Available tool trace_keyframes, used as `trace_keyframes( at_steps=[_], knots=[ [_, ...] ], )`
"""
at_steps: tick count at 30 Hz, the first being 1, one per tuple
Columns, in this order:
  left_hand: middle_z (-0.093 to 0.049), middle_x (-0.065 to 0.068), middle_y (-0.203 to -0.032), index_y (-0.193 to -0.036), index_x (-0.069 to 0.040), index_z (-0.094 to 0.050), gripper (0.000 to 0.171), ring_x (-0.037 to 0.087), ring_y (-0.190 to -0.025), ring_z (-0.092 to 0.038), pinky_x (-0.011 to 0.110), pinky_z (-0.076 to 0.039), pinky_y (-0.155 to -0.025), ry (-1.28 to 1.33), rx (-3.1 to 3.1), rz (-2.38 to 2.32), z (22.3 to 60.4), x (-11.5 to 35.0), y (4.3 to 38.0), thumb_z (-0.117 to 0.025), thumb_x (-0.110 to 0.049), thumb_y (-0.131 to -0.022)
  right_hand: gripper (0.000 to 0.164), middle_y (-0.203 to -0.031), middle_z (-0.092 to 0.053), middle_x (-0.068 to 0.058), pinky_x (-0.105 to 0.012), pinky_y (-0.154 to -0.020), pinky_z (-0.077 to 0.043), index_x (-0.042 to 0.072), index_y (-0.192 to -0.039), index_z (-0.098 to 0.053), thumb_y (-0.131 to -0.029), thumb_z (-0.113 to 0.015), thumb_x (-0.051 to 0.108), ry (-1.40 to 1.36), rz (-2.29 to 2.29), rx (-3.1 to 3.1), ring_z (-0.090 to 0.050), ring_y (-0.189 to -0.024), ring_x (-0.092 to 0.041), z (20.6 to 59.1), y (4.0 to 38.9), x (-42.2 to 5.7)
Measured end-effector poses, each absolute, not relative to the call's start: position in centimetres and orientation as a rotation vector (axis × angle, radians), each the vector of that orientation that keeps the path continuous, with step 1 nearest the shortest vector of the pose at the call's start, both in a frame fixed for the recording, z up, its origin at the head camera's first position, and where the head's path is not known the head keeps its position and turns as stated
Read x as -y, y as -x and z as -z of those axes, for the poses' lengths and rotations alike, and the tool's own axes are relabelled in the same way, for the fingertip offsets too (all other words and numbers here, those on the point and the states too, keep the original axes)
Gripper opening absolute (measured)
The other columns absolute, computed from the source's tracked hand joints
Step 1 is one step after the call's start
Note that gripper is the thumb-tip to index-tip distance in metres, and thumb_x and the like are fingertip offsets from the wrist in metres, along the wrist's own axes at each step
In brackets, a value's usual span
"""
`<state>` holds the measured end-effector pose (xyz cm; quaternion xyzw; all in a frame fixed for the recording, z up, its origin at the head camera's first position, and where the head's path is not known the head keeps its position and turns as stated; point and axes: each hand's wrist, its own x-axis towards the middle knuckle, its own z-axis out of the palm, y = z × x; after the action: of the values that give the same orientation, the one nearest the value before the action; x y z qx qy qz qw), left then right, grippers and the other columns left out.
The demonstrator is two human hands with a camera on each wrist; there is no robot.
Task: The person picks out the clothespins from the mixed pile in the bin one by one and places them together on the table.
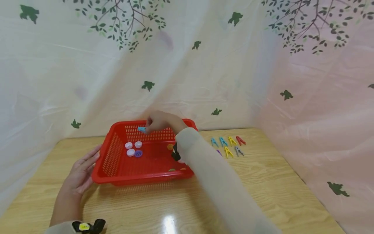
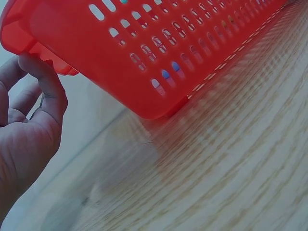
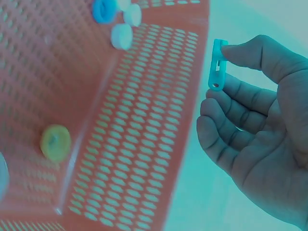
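A light-blue clothespin [image 1: 141, 129] is pinched between the thumb and index finger of my right hand [image 1: 160, 121], over the back side of the red plastic basket [image 1: 140, 178]. In the right wrist view the clothespin [image 3: 218, 72] is held just outside the basket's slotted wall, with the other fingers loosely curled. My left hand [image 1: 80, 175] grips the basket's left rim, its fingertips at the edge in the left wrist view. Inside the basket lie white bottle caps [image 1: 130, 152], a purple cap [image 1: 138, 153] and an orange-yellow one [image 1: 170, 147]; my right forearm hides part of the basket's right side.
Several clothespins lie on the wooden table right of the basket: blue [image 1: 223, 141], yellow [image 1: 228, 152], red [image 1: 241, 140] and grey [image 1: 238, 151], plus a purple one [image 1: 219, 152] partly behind the right sleeve. A leaf-patterned curtain [image 1: 187, 71] stands behind the table.
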<state>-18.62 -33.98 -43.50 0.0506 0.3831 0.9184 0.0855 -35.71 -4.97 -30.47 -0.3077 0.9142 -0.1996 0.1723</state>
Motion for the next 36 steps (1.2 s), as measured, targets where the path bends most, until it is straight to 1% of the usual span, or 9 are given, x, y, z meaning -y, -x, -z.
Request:
trace_keyframes(
  at_steps=[3,9,12,14,17,21,26,31,36],
  knots=[
    [-0.073,0.004,-0.123,-0.135,-0.018,-0.070,0.041,0.019,-0.106,-0.072,0.037,-0.059,-0.090,-0.146,-1.150,-2.737,43.5,34.0,18.6,-0.041,-0.003,-0.110,0.021,-0.099,-0.065,-0.001,-0.031,-0.081,-0.060,0.017,-0.098,-0.067,-0.092,-0.078,0.033,0.898,0.555,-2.615,-0.061,-0.095,-0.017,29.1,35.6,3.9],
    [-0.073,0.003,-0.124,-0.133,-0.019,-0.071,0.040,0.018,-0.108,-0.072,0.037,-0.059,-0.090,-0.134,-1.166,-2.724,43.3,33.9,18.6,-0.042,-0.004,-0.110,0.020,-0.104,-0.065,-0.001,-0.026,-0.079,-0.057,0.017,-0.103,-0.067,-0.093,-0.076,0.032,0.890,0.511,-2.664,-0.060,-0.099,-0.018,26.9,35.5,1.3],
    [-0.073,0.002,-0.124,-0.133,-0.019,-0.071,0.040,0.018,-0.108,-0.072,0.037,-0.059,-0.090,-0.120,-1.163,-2.724,43.3,33.9,18.5,-0.042,-0.004,-0.110,0.022,-0.105,-0.065,-0.002,-0.030,-0.082,-0.060,0.016,-0.104,-0.066,-0.092,-0.077,0.031,0.858,0.546,-2.661,-0.062,-0.102,-0.022,26.3,35.5,-0.1],
    [-0.073,0.002,-0.124,-0.134,-0.019,-0.070,0.040,0.018,-0.108,-0.072,0.037,-0.059,-0.090,-0.117,-1.156,-2.726,43.3,34.0,18.5,-0.042,-0.004,-0.110,0.024,-0.103,-0.066,-0.003,-0.032,-0.081,-0.061,0.015,-0.103,-0.066,-0.092,-0.078,0.033,0.864,0.562,-2.671,-0.064,-0.101,-0.025,26.0,35.6,-1.2],
    [-0.073,0.002,-0.124,-0.133,-0.019,-0.071,0.040,0.018,-0.108,-0.072,0.037,-0.059,-0.091,-0.112,-1.151,-2.726,43.3,33.9,18.4,-0.043,-0.004,-0.110,0.025,-0.099,-0.067,-0.004,-0.032,-0.079,-0.060,0.014,-0.101,-0.067,-0.093,-0.076,0.036,0.891,0.556,-2.703,-0.064,-0.096,-0.025,26.0,35.8,-3.0],
    [-0.073,0.002,-0.125,-0.134,-0.019,-0.070,0.040,0.018,-0.109,-0.072,0.038,-0.058,-0.091,-0.120,-1.144,-2.724,43.3,33.8,18.6,-0.043,-0.004,-0.109,0.022,-0.097,-0.066,-0.004,-0.032,-0.077,-0.055,0.012,-0.101,-0.068,-0.096,-0.071,0.033,0.924,0.498,-2.763,-0.059,-0.090,-0.022,26.1,36.3,-5.9],
    [-0.073,0.003,-0.125,-0.135,-0.018,-0.069,0.041,0.019,-0.109,-0.072,0.039,-0.059,-0.091,-0.146,-1.138,-2.723,43.5,33.8,18.5,-0.041,-0.004,-0.110,0.018,-0.101,-0.067,-0.005,-0.035,-0.080,-0.055,0.010,-0.103,-0.069,-0.097,-0.069,0.027,0.842,0.489,-2.795,-0.057,-0.092,-0.023,26.7,36.5,-9.6],
    [-0.072,0.003,-0.126,-0.136,-0.018,-0.069,0.041,0.020,-0.110,-0.072,0.039,-0.058,-0.091,-0.145,-1.112,-2.727,43.6,34.0,18.5,-0.040,-0.004,-0.110,0.018,-0.102,-0.068,-0.006,-0.038,-0.083,-0.056,0.009,-0.104,-0.069,-0.094,-0.070,0.023,0.765,0.496,-2.811,-0.058,-0.092,-0.025,27.2,36.4,-13.2],
    [-0.072,0.005,-0.125,-0.136,-0.016,-0.068,0.042,0.020,-0.109,-0.072,0.037,-0.059,-0.090,-0.202,-1.127,-2.729,43.7,33.8,18.6,-0.038,-0.002,-0.110,0.021,-0.106,-0.069,-0.008,-0.042,-0.086,-0.056,0.006,-0.109,-0.068,-0.093,-0.069,0.020,0.750,0.522,-2.824,-0.060,-0.094,-0.025,28.0,35.9,-17.3]
  ],
)
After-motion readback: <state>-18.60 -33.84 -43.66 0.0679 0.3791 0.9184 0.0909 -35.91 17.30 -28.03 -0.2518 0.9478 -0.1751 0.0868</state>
